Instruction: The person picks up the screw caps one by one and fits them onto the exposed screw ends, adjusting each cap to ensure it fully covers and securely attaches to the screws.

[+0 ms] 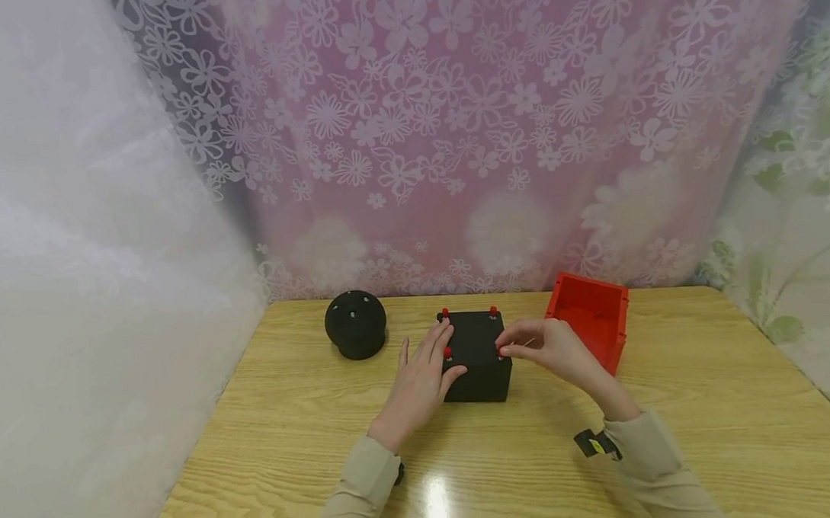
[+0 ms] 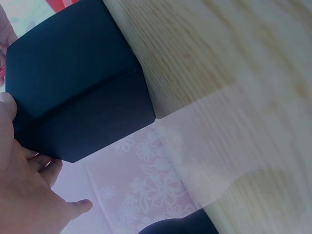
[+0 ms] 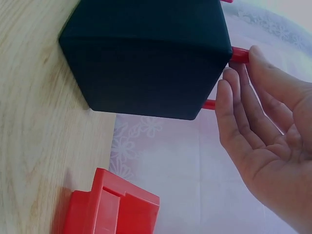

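Head view: black box [image 1: 474, 337] set on the worktop [image 1: 257, 455], broad face up. A red peg [image 1: 500, 352] is seen at the five o'clock corner of that face; three other red pegs [image 1: 493, 311] are noted at one, seven and eleven o'clock. At five, the peg is pinched by the right hand [image 1: 555, 352], a narrow grip between thumb and forefinger. Along the box's nine o'clock edge the left hand [image 1: 418, 381] is laid, fingers fairly straight, nothing grasped. Red bin [image 1: 599, 325] lies toward two o'clock of the box, dark rounded object [image 1: 355, 322] toward ten.

Whether the peg is being seated or drawn cannot be told. Either way, it is judged best worked straight along its own axis, the pinch held low and square; if tilted, it could bind in its hole. Steadying pressure is best given by the left palm side, clear of the seven and eleven o'clock pegs, so that neither is knocked.
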Tool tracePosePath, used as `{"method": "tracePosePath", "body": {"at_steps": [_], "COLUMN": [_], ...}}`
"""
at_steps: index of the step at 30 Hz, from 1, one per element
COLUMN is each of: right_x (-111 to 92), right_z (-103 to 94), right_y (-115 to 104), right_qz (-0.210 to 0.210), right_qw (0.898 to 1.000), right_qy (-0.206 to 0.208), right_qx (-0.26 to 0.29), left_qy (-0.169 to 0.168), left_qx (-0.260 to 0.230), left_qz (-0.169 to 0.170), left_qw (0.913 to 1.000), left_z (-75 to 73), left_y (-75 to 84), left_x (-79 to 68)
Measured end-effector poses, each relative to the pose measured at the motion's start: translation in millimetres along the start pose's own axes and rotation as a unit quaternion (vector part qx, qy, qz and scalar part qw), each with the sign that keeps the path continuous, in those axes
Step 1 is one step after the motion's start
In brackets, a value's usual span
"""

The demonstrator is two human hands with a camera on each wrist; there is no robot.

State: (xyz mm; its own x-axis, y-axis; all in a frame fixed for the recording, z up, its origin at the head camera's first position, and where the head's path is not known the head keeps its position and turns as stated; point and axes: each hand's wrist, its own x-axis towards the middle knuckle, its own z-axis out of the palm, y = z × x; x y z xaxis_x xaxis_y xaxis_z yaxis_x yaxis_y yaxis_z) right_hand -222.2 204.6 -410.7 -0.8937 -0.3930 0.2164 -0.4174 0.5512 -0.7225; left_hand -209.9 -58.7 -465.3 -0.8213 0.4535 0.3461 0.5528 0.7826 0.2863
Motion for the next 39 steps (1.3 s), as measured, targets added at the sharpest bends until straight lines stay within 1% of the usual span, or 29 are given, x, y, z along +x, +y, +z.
{"method": "tracePosePath", "body": {"at_steps": [3,7,10,14,18,20,23,26,29,31,33,35,37,39], "right_x": [-1,-4,-7,-11,-14,-16,-19,-23,-26,-27,-27,-29,-30,-30], "right_z": [0.7,0.9,0.9,2.7,7.5,10.4,14.8,19.0,24.1,28.1,32.3,36.3,39.2,41.2], "right_y": [1,1,1,3,4,5,5,4,4,4,4,4,3,2], "right_qz": [-0.004,-0.020,-0.032,-0.035,-0.046,-0.052,-0.052,-0.056,-0.086,-0.111,-0.121,-0.115,-0.111,-0.112], "right_qw": [1.000,1.000,0.999,0.998,0.993,0.990,0.987,0.983,0.971,0.959,0.946,0.934,0.925,0.921], "right_qy": [0.002,0.009,0.020,0.045,0.075,0.080,0.073,0.057,0.049,0.050,0.051,0.055,0.060,0.067], "right_qx": [0.000,-0.006,-0.009,-0.025,-0.076,-0.103,-0.135,-0.168,-0.215,-0.257,-0.298,-0.333,-0.357,-0.367], "left_qy": [0.002,0.001,-0.004,-0.008,-0.017,-0.025,-0.035,-0.036,-0.027,-0.023,-0.021,-0.022,-0.020,-0.014], "left_qx": [-0.002,-0.004,-0.004,-0.013,-0.043,-0.057,-0.069,-0.053,-0.019,0.004,0.024,0.041,0.053,0.065], "left_qz": [0.001,0.000,-0.003,-0.003,-0.007,-0.011,-0.014,-0.008,-0.004,-0.006,-0.010,-0.011,-0.011,-0.008], "left_qw": [1.0000,1.0000,1.0000,0.9999,0.9989,0.9980,0.9969,0.9979,0.9994,0.9997,0.9994,0.9989,0.9983,0.9978], "left_z": [-0.3,-0.8,-1.7,-3.0,-5.3,-7.0,-10.7,-13.5,-16.2,-17.9,-19.2,-20.1,-20.3,-20.0], "left_y": [0.0,0.2,0.5,0.2,-1.1,-1.9,-2.4,-2.3,-1.2,-0.3,0.3,0.8,1.2,1.7], "left_x": [0.0,-0.3,-0.5,-0.2,0.8,1.2,2.0,2.1,1.4,0.1,-2.2,-4.8,-7.2,-9.0]}}
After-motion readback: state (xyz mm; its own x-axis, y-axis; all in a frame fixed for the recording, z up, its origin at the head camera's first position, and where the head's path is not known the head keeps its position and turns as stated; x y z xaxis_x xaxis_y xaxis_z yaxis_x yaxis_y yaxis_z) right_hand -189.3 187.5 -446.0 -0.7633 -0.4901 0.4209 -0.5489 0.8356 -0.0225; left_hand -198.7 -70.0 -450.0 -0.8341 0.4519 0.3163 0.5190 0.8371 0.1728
